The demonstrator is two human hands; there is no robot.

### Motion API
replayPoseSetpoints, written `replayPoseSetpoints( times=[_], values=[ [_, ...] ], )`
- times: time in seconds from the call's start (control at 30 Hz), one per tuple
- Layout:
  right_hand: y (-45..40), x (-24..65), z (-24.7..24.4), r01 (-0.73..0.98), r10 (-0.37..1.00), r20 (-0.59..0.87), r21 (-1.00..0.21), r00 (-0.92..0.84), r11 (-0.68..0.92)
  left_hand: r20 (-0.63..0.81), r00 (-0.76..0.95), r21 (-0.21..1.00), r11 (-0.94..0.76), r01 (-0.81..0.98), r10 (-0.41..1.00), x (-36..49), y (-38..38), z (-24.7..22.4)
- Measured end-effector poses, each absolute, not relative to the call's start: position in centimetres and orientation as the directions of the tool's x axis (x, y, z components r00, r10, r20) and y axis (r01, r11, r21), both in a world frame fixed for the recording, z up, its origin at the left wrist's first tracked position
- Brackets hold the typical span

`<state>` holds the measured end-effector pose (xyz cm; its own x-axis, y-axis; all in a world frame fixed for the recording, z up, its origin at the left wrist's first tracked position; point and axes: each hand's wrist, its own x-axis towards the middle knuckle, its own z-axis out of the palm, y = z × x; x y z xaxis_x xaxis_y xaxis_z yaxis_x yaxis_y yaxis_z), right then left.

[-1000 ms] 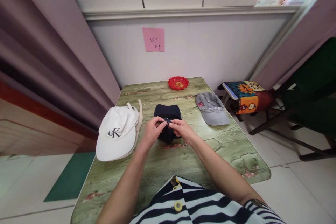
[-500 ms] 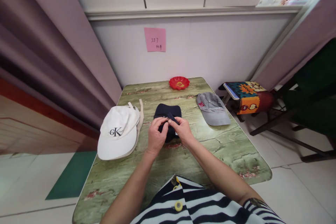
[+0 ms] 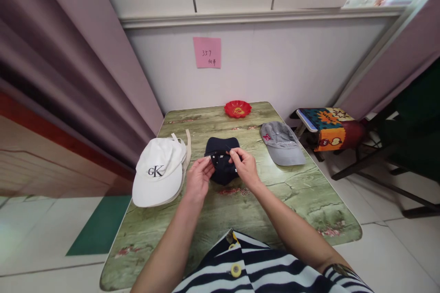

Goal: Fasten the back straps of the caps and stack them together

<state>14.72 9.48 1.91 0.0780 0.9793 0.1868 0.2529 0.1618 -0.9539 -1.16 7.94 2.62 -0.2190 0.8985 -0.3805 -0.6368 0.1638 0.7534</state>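
A dark navy cap (image 3: 225, 174) lies upside down in the middle of the table, its brim toward the wall and its inside showing. My left hand (image 3: 200, 175) is at the cap's left edge, its fingertips pinched on the cap's strap end. On the other side, my right hand (image 3: 243, 165) pinches the strap's other end between thumb and fingers. To the left rests a white cap (image 3: 156, 174) with black letters, a beige cap partly hidden beneath it. A grey cap (image 3: 282, 143) with a red mark sits at the right.
A red scalloped dish (image 3: 237, 109) stands at the back of the green wood-patterned table (image 3: 275, 210). Behind it is a white wall with a pink note (image 3: 207, 52). A stool with a colourful cover (image 3: 330, 123) is beyond the right edge.
My hands have moved apart, left hand leftward and right hand rightward. The strap that spanned between them is now parted, and more of the cap's inside shows.
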Motion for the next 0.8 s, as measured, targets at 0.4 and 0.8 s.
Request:
replayPoseSetpoints(
  times=[0.4, 0.8],
  values=[
    [8.0, 13.5, 3.3, 0.495, 0.984, 0.180, -0.856, 0.018, 0.148, -0.335, -0.210, 0.783, 0.147, -0.605, 0.919, -0.7, 7.4, 3.0],
    [8.8, 13.2, 2.3, 0.404, 0.990, 0.141, -0.905, -0.005, 0.131, -0.284, -0.237, 0.834, 0.117, -0.540, 0.929, -0.4, 7.2, 3.1]
  ],
)
